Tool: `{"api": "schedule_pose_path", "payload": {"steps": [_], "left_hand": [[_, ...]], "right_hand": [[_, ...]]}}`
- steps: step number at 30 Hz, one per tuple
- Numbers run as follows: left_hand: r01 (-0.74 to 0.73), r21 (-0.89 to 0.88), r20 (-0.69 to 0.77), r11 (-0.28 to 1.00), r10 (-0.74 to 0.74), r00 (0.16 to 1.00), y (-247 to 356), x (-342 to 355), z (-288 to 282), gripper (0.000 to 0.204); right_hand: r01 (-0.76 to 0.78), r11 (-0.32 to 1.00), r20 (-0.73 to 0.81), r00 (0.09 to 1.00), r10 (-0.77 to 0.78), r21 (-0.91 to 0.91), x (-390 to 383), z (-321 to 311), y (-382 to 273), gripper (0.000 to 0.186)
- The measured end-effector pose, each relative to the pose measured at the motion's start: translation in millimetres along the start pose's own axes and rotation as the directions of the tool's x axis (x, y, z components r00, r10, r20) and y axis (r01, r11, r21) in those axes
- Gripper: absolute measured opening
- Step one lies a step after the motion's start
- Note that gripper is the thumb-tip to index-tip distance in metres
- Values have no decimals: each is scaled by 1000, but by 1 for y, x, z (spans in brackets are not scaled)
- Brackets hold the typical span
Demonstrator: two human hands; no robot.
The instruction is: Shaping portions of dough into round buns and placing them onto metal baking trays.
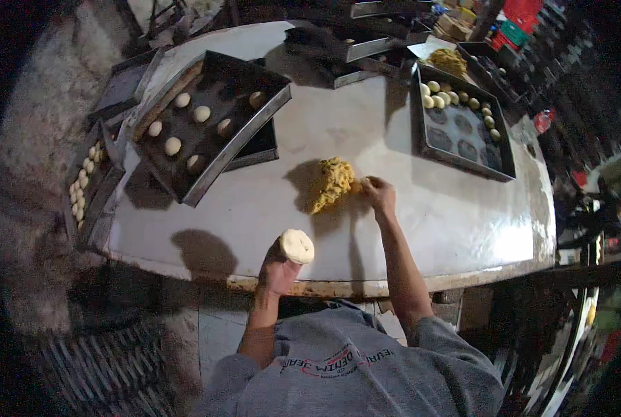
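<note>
Left grip (pixel 280 273) grasps a dough round (pixel 297 247), positioned over its fingers at the near edge of the worktop (pixel 428 222); right grip (pixel 378 194) is beside a yellow mound (pixel 334 182), its closure indeterminable. Dough: pale, soft-looking, disc-shaped, slightly dimpled. Mound: lumpy, irregular, resting on the smooth, whitish surface.

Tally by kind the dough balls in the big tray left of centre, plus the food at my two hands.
Dough balls in the metal tray: 7
Flattened dough round in the left hand: 1
Lumpy yellow mound beside the right hand: 1
Total: 9
</note>
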State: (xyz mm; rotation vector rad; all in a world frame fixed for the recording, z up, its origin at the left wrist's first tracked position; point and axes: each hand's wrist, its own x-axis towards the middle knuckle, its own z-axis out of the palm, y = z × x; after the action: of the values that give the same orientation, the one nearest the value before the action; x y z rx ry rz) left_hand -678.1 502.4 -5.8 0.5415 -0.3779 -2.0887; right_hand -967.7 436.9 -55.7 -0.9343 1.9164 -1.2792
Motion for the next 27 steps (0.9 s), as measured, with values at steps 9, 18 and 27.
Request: {"api": "schedule_pose_path", "payload": {"steps": [9,18,27], "left_hand": [[-145,-83,-53,986,141,989,-46,-27,-3,34],[-183,69,-84,981,188,979,-6,-84,-4,36],[-415,181,28,892,417,908,48,-158,-92,36]], "right_hand": [[-235,768,426,903,-53,595,-132,-16,-93,28],[682,729,549,589,-593,56,-210,35,-120,18],[444,896,829,511,-228,-27,-278,139,-124,29]]}}
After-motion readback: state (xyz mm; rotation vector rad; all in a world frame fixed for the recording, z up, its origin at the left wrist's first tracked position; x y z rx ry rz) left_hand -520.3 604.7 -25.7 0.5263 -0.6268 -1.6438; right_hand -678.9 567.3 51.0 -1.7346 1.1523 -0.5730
